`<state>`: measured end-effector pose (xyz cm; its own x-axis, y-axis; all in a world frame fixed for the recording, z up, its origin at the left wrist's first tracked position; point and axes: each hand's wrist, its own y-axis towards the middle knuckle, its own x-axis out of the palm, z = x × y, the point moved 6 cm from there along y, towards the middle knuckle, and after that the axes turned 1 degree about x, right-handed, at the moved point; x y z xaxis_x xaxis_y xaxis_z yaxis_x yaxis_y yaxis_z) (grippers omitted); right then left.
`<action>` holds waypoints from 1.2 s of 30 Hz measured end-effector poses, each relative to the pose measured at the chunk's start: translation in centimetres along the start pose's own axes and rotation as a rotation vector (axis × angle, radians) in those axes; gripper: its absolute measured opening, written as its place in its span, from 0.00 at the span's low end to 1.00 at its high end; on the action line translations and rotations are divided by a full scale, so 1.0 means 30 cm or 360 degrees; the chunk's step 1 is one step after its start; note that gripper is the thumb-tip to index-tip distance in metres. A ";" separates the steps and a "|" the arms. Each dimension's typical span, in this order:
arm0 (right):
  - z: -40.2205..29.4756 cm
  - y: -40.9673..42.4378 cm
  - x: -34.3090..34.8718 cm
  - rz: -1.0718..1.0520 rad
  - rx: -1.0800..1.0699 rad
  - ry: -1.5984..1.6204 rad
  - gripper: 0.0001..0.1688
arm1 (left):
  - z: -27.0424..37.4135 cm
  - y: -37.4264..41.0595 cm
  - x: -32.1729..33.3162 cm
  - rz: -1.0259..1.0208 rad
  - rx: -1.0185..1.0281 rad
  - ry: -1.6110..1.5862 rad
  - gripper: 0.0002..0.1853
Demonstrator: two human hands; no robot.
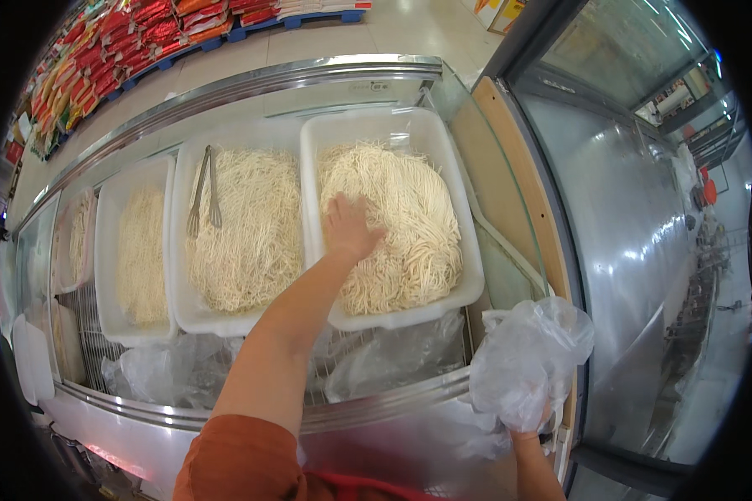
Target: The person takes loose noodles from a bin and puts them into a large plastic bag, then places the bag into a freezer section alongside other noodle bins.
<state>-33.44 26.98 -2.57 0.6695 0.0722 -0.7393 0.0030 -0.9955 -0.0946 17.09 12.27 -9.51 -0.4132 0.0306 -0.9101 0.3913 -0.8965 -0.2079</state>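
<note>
My left hand point(349, 228) rests palm down, fingers spread, on the left part of a heap of pale fresh noodles point(407, 219) in a white plastic tub point(470, 250). At the lower right, my right hand point(536, 410) is mostly hidden behind or inside a clear plastic bag point(520, 357), so its fingers cannot be made out. Left of this tub, a second white tub point(185, 263) holds thinner noodles point(250, 232), with metal tongs point(208, 188) lying at its upper left. A narrower tub point(108, 250) with more noodles stands farther left.
The tubs sit in a display case with a metal front edge point(376, 397) and a far rail point(238, 91). Plastic bags point(395, 363) lie along its near side. A glass panel point(507, 181) and wooden board point(526, 169) bound the right. Red sacks point(156, 31) on blue pallets point(207, 45) stand beyond.
</note>
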 end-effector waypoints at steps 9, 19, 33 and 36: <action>0.131 -0.015 0.039 0.0029 0.0283 0.0999 0.22 | -0.041 0.242 -0.003 0.0046 -0.0080 -0.0043 0.43; 0.088 -0.019 0.030 0.0023 0.0429 0.1067 0.23 | -0.113 0.308 -0.027 0.0143 -0.0172 -0.0343 0.36; 0.098 -0.044 0.028 0.0049 0.0525 0.1114 0.24 | 0.069 0.489 0.021 -0.0056 0.0054 -0.0032 0.36; 0.104 -0.048 0.025 0.0060 0.0565 0.1131 0.24 | 0.080 0.487 -0.004 -0.0056 -0.0145 -0.0014 0.34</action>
<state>-35.26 28.65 -5.07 0.9784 -0.1363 -0.1552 -0.1858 -0.9089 -0.3734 20.89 -1.89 -11.57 -0.4350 0.0570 -0.8986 0.4495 -0.8510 -0.2716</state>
